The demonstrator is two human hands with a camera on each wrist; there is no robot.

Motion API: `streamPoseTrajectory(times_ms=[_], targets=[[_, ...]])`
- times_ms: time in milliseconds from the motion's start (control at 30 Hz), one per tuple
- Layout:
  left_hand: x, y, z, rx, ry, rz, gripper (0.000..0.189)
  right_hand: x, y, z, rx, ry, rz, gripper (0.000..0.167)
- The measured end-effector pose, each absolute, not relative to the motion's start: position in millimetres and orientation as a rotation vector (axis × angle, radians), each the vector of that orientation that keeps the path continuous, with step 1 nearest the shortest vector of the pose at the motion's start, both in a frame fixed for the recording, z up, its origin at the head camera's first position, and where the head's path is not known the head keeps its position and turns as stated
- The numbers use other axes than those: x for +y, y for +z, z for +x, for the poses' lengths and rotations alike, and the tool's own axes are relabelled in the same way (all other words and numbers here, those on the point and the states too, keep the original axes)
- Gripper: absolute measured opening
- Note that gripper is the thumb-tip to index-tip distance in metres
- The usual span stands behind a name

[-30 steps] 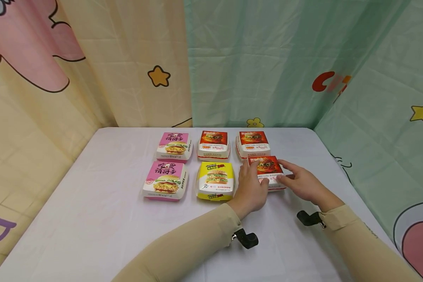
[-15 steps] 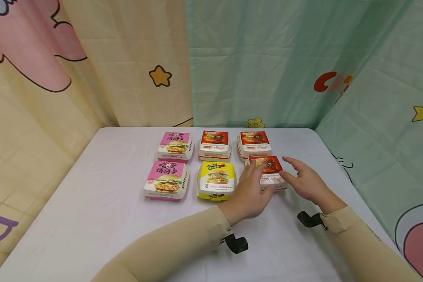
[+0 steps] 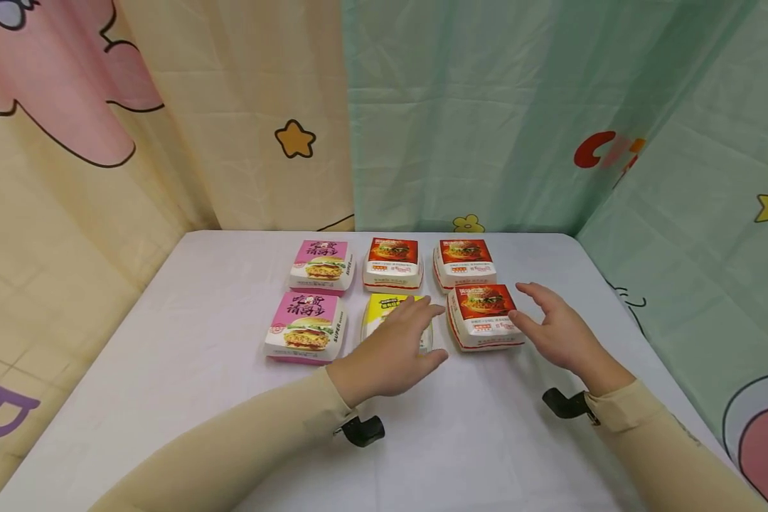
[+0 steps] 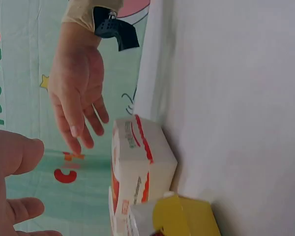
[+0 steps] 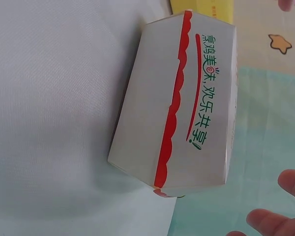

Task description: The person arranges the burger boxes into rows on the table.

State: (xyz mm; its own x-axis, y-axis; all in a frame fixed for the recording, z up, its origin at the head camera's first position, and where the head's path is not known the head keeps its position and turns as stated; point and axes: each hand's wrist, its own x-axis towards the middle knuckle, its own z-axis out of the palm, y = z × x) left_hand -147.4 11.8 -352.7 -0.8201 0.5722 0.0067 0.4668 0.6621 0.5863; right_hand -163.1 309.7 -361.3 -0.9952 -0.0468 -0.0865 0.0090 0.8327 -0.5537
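Note:
My left hand (image 3: 387, 355) hovers over the yellow burger box (image 3: 384, 306), its fingers extended and holding nothing; it hides much of that box. Just right of the front red-and-white burger box (image 3: 486, 316) is my right hand (image 3: 563, 338), fingers spread and thumb near the lid's edge. In the right wrist view the white side of this box (image 5: 187, 108) shows a red wavy band and green lettering, with the fingertips apart from it. The left wrist view shows the yellow box's corner (image 4: 187, 216) below my left fingers.
Two pink burger boxes stand at the left, one in front (image 3: 304, 327) and one behind (image 3: 322, 264). Two more red-and-white boxes form the back row, one in the middle (image 3: 393, 263) and one at right (image 3: 464, 262). A white-covered table (image 3: 185, 398) meets patterned curtains behind.
My left hand has come off the front red-and-white box and moved left over the yellow one. My right hand has drawn slightly away to the right, and the box stays in place.

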Motion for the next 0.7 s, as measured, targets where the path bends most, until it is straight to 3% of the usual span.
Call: streamPoseTrajectory(times_ms=[700], targets=[[-118.0, -351.2, -153.3, 3.039, 0.689, 0.686, 0.074, 336.9, -365.9, -152.6, 3.024, -0.843, -0.079, 0.071]])
